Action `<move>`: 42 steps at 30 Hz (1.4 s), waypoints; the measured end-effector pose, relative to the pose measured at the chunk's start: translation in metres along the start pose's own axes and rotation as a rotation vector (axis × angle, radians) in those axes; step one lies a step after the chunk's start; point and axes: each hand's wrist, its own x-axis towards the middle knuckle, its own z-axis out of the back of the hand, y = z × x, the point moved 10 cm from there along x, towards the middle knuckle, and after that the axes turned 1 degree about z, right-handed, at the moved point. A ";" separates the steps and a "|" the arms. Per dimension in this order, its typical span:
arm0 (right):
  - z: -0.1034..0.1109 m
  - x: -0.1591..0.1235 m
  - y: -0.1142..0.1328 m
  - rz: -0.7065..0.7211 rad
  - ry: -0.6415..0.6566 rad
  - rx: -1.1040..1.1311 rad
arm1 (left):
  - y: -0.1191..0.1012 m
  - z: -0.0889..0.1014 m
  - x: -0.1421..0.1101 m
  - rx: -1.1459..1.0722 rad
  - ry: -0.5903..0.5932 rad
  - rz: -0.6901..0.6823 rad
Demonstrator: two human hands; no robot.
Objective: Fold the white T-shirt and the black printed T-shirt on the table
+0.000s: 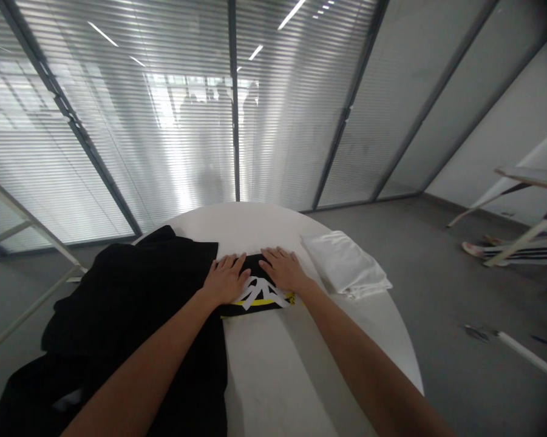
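Observation:
A folded black garment with a white and yellow print lies flat on the round white table. My left hand rests on its left end, fingers spread and pointing away from me. On the right end lies my right hand, also flat with the fingers stretched out. Neither hand grips anything. Just left of the folded piece, a large heap of black cloth covers the left side of the table and hangs over the edge. A folded white cloth sits to the right of my right hand.
Behind the table stands a glass partition with blinds. A pale metal frame is at the left. On the right are a chair or table with pale legs and a white bar near the grey floor.

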 end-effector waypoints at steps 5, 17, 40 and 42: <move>0.018 0.001 -0.009 -0.041 -0.023 -0.046 | 0.005 0.013 0.002 -0.025 -0.074 -0.035; 0.024 -0.007 -0.029 0.004 0.383 0.572 | 0.019 0.030 0.014 -0.472 -0.092 -0.106; 0.179 -0.069 -0.148 -0.338 -0.315 1.146 | 0.105 0.041 0.002 0.096 -0.219 0.373; 0.153 -0.095 -0.191 -0.520 -0.277 0.883 | 0.104 0.041 0.003 0.104 -0.217 0.363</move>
